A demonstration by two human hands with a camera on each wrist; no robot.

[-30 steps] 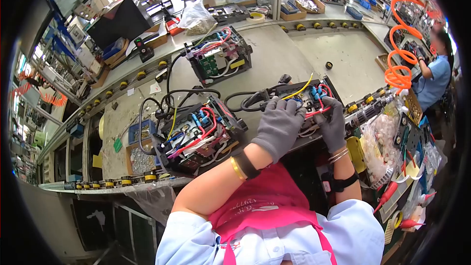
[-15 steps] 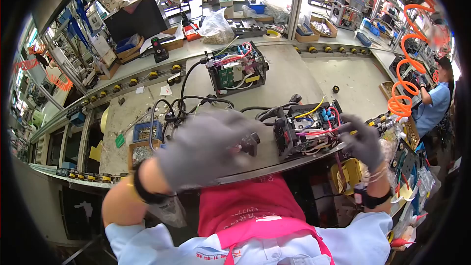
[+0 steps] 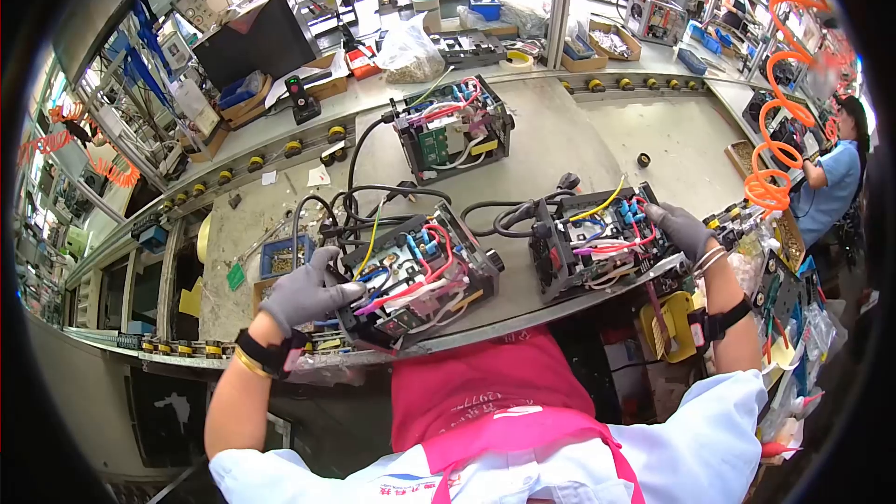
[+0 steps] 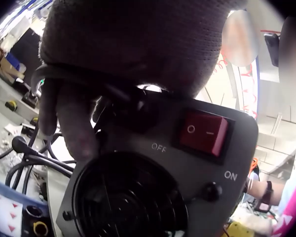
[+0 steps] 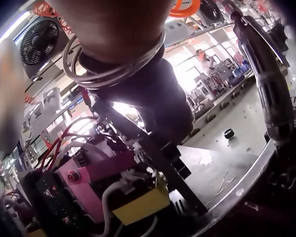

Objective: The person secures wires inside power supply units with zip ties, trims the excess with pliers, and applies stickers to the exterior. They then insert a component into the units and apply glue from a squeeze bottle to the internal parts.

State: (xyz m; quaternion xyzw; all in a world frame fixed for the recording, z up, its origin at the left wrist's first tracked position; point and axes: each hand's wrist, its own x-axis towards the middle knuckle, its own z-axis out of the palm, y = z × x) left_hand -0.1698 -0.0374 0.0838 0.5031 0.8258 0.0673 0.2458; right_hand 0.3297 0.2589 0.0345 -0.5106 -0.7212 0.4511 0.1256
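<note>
Two open-cased power units with exposed wiring stand along the front of the bench. At the left power unit [image 3: 425, 271], my gloved left hand [image 3: 303, 297] grips the rear end, its thumb over the top edge. The left wrist view shows the fingers over that panel beside the black power cord, above a red rocker switch [image 4: 203, 133] and a fan [image 4: 128, 197]. My gloved right hand [image 3: 683, 231] holds the outer end panel of the right power unit [image 3: 597, 238]; its fingertips are hidden behind the panel. Yellow, red and blue wires show on top of both.
A third open power unit [image 3: 453, 135] stands farther back. Black cords loop between the units. Blue bin [image 3: 280, 259] lies left, yellow container [image 3: 689, 322] below right. A slim metal power tool [image 5: 269, 84], an orange coiled hose [image 3: 779, 84] and another person [image 3: 831, 177] are at right.
Both hands were at the right unit's wires. The left hand has swung left to the left unit's rear end; the right hand has moved to the right unit's outer end.
</note>
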